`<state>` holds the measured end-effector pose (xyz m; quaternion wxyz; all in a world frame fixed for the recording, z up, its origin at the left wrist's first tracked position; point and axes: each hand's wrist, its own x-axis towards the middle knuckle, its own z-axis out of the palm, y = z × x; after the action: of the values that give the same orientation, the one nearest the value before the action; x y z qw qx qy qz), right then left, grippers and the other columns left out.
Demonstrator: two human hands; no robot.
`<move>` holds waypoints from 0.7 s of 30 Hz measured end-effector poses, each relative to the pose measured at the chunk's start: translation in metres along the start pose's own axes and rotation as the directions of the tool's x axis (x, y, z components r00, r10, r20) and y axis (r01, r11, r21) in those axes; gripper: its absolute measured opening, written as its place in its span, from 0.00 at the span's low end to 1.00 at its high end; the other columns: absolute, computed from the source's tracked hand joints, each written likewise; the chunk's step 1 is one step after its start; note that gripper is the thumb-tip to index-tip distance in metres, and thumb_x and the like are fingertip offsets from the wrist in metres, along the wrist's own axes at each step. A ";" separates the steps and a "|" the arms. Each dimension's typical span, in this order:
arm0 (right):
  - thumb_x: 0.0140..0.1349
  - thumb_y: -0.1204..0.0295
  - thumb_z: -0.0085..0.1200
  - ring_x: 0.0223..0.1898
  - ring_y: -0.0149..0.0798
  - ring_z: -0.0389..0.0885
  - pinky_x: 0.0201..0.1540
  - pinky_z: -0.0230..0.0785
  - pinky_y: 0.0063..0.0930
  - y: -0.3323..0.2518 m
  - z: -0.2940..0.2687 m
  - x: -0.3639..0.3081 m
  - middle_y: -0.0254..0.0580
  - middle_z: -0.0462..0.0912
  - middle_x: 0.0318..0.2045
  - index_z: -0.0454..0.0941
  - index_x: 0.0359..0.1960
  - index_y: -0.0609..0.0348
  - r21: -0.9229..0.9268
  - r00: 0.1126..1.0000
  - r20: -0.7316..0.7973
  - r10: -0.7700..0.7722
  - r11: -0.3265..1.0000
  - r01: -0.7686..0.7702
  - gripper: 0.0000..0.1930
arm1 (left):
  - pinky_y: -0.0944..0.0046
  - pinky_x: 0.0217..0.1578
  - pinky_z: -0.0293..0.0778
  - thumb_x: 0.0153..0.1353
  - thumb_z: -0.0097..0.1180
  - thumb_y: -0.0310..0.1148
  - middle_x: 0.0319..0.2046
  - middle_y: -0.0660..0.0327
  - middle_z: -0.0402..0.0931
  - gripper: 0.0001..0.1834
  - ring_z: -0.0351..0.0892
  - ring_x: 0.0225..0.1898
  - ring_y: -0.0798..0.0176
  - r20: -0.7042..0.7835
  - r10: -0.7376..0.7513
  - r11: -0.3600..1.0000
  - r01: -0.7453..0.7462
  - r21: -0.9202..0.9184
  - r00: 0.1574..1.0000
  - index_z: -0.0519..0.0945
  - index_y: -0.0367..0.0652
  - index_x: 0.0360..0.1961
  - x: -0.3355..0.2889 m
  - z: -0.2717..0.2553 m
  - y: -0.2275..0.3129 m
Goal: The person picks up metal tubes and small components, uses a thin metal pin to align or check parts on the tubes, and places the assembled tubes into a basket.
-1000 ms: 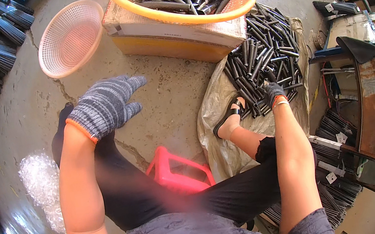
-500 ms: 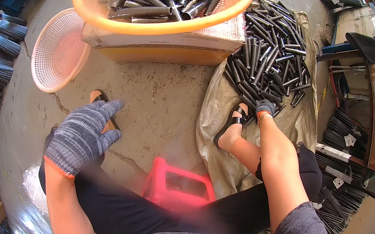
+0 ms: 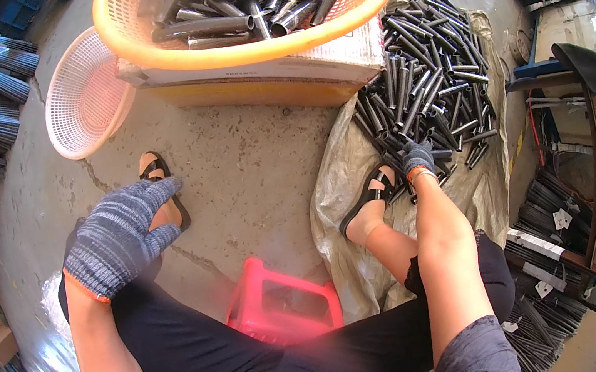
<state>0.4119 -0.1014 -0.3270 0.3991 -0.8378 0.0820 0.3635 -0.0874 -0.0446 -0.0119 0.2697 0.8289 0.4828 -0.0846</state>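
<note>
Nearby left, the gloved left hand (image 3: 113, 240), thumb spread, seemingly empty, hangs over the left trouser leg (image 3: 185, 336); rightward, the gloved right hand (image 3: 417, 158), hold unclear, meets the black tube heap (image 3: 437, 78), where mid-length grips should steady best.

Open floor (image 3: 241, 171) before the box (image 3: 258, 83)
A pink basket (image 3: 82, 95) blocks its left; black tubes (image 3: 427, 91) block its right.
</note>
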 end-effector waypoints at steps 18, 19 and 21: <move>0.55 0.54 0.58 0.48 0.54 0.79 0.50 0.69 0.41 0.007 -0.028 0.033 0.55 0.82 0.44 0.81 0.49 0.50 -0.805 0.779 0.571 -0.259 0.013 0.594 0.22 | 0.53 0.48 0.72 0.50 0.60 0.36 0.41 0.45 0.78 0.27 0.76 0.44 0.43 -0.041 0.039 0.997 -0.041 -0.066 0.998 0.76 0.39 0.53 -0.006 -0.001 -0.007; 0.54 0.54 0.58 0.48 0.55 0.79 0.49 0.70 0.42 -0.003 -0.027 0.025 0.55 0.82 0.44 0.81 0.49 0.50 -0.821 0.797 0.561 -0.223 -0.027 0.570 0.22 | 0.54 0.47 0.72 0.50 0.60 0.36 0.41 0.46 0.78 0.27 0.77 0.44 0.43 -0.029 0.040 0.997 -0.042 -0.061 0.999 0.75 0.39 0.53 -0.007 -0.002 -0.006; 0.53 0.61 0.60 0.39 0.51 0.84 0.41 0.74 0.39 -0.030 -0.032 0.016 0.52 0.84 0.34 0.83 0.37 0.57 -0.802 0.775 0.595 -0.214 -0.227 0.553 0.15 | 0.54 0.46 0.72 0.51 0.60 0.36 0.40 0.46 0.78 0.27 0.77 0.44 0.44 -0.016 0.061 0.996 -0.062 -0.059 0.998 0.75 0.39 0.54 -0.006 -0.006 -0.004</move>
<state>0.4539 -0.1020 -0.3064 -0.2338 -0.7806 -0.5209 0.2543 -0.0947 -0.0444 -0.0065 0.2932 0.8356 0.4611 -0.0561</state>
